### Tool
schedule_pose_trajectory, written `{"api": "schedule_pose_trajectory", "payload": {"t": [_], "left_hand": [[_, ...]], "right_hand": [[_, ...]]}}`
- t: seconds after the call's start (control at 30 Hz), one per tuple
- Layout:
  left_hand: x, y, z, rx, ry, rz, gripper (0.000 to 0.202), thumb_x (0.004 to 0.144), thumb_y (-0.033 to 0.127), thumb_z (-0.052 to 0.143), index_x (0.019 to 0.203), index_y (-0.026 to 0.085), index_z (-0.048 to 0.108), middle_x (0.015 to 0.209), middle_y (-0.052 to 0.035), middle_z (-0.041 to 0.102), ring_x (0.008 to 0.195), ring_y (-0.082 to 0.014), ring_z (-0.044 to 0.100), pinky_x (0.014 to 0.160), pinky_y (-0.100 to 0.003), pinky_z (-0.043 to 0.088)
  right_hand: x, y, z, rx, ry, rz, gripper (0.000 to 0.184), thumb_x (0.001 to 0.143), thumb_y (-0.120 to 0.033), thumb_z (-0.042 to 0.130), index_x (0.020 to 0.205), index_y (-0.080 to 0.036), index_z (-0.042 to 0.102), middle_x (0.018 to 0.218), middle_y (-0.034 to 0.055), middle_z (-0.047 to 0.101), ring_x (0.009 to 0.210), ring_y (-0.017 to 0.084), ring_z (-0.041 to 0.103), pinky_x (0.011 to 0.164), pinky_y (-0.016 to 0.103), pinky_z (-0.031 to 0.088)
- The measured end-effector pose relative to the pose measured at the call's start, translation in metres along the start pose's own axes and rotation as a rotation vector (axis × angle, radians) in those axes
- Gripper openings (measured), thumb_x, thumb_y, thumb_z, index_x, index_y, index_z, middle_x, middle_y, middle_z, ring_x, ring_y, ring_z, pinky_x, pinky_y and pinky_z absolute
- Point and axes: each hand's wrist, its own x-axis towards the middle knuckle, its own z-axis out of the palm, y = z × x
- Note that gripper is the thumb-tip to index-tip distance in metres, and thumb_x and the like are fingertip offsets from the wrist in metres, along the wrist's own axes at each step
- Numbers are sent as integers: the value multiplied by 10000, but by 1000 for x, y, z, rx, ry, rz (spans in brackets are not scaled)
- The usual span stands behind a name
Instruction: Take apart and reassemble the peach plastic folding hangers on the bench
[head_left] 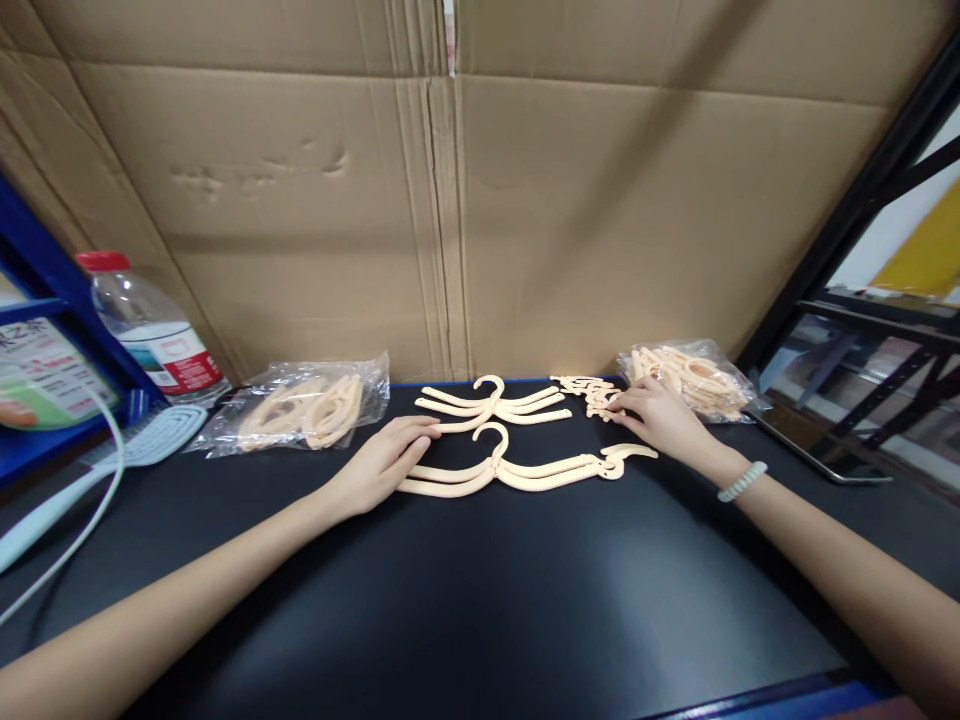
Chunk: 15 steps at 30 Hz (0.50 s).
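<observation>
Cream plastic folding hangers lie on the black tabletop in two groups, the back hangers (pixel 495 405) and the front hanger (pixel 536 478), hooks pointing away from me. My left hand (pixel 379 465) rests at their left ends, fingers stretched out, its fingertips touching the end of a back arm. A loose hook-shaped piece (pixel 630 452) lies at the front hanger's right end. My right hand (pixel 660 415) reaches into a heap of small cream plastic pieces (pixel 581 384), with thumb and fingers pinched together on one of them. Its exact shape is hidden by the fingertips.
Clear plastic bags of cream hanger parts lie at the back, the left bag (pixel 300 405) and the right bag (pixel 694 378). At left stand a red-capped bottle (pixel 161 335), a pale blue hairbrush (pixel 161 437) and a white cable (pixel 112 480). Cardboard (pixel 315 220) walls the back; a dark tablet-like panel (pixel 817 400) leans right.
</observation>
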Motion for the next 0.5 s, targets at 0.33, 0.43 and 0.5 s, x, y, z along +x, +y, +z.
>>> {"api": "schedule_pose_trajectory", "payload": {"t": [0.33,0.43,0.5], "left_hand": [[4,1,-3,-103,257,-18,273,900,362,516,926,193,729,1070,-82,716,1016,-239,662,923,-385,522],[3,3,-3,-126,300,-21,233,880,345,548,889,207,736,1019,-72,733,977,-234,679,899,-384,537],[3,5,-4,-133,334,-16,232,883,333,539,856,206,731,985,-68,739,948,-227,686,879,-379,547]], "right_hand": [[0,-1,-3,-29,52,-51,173,881,-224,565,848,-198,732,833,63,717,862,268,558,792,412,461],[0,-1,-4,-14,125,-43,201,890,-233,550,838,-176,735,828,81,700,851,262,568,786,402,470],[1,-2,-5,20,192,-8,241,906,-260,524,826,-167,733,820,93,683,828,256,583,760,391,476]]}}
